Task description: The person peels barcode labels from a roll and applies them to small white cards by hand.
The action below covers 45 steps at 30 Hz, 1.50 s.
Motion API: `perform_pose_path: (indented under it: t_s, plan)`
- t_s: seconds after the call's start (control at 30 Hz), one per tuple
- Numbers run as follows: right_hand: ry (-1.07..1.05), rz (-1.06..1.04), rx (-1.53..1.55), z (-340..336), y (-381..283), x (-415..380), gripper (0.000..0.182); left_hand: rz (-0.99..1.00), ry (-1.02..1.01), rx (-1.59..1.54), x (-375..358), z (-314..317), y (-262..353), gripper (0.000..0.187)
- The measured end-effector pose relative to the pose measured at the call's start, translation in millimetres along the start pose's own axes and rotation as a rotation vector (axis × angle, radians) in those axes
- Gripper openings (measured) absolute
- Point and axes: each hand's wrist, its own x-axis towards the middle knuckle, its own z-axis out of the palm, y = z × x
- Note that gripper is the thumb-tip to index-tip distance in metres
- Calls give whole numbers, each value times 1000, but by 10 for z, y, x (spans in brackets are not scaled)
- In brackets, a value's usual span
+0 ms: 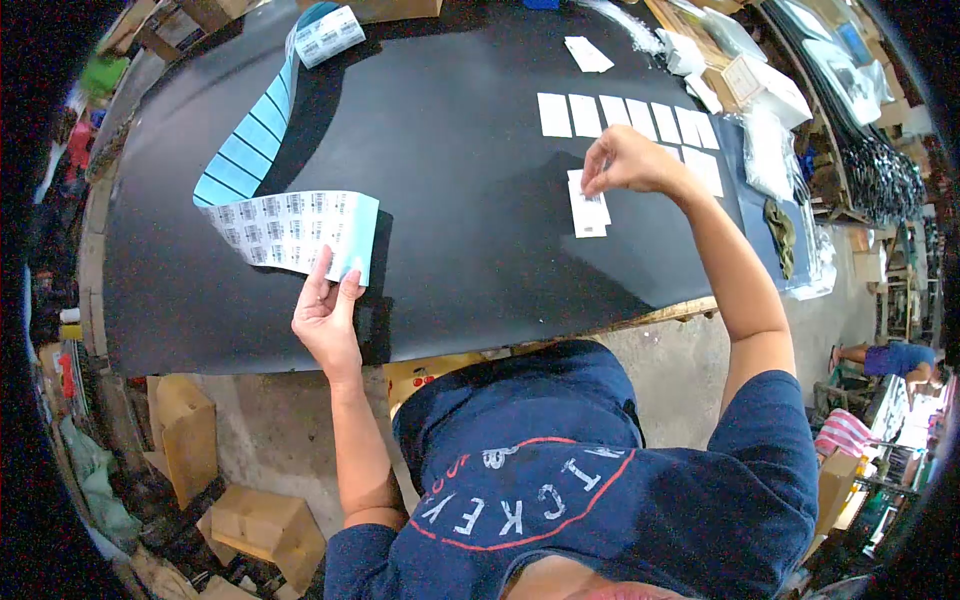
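Observation:
My left hand (pixel 330 318) pinches the lower edge of a strip of barcode labels (pixel 290 225) between thumb and fingers. The strip has a light-blue backing, bends back across the table and leads to the label roll (pixel 331 38) at the far left. Over on the right, my right hand (pixel 628 163) has its thumb and forefinger pinched together at a small printed barcode label (pixel 592 197). Right beneath those fingertips lie overlapping white cards (pixel 588 222). Rows of white cards (pixel 640 120) lie just beyond this hand, which partly covers the nearer row.
All of this lies on a black tabletop (pixel 450 200). A small stack of white cards (pixel 588 55) sits farther back. Along the right side are a white box (pixel 765 88), a clear plastic bag (pixel 768 155) and a dark green cloth (pixel 779 238). Cardboard boxes (pixel 265 530) stand on the floor at left.

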Motion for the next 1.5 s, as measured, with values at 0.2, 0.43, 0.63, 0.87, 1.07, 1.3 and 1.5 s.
perform_pose_path:
  t_s: [0.2,0.43,0.63,0.87,1.07,1.3,1.5]
  plan:
    - [121,-96,31,224,107,-39,14,-4,13,25,0,18,12,43]
    - [370,-50,-34,433,32,-234,13,-5,2,11,-1,2,-14,43]
    - [591,-77,-179,514,11,-343,40,-4,-2,15,-6,1,-6,43]
    - [690,-115,-178,875,-155,-605,44,-28,-2,8,-31,-19,-13,43]
    - [555,110,-506,1368,-209,-615,73,-30,16,-3,-11,27,16,43]
    - [544,158,-543,1417,-208,-580,79,-17,23,11,-17,32,33,43]
    - [561,173,-573,1407,-250,-592,76,-19,10,1,-12,21,38,42]
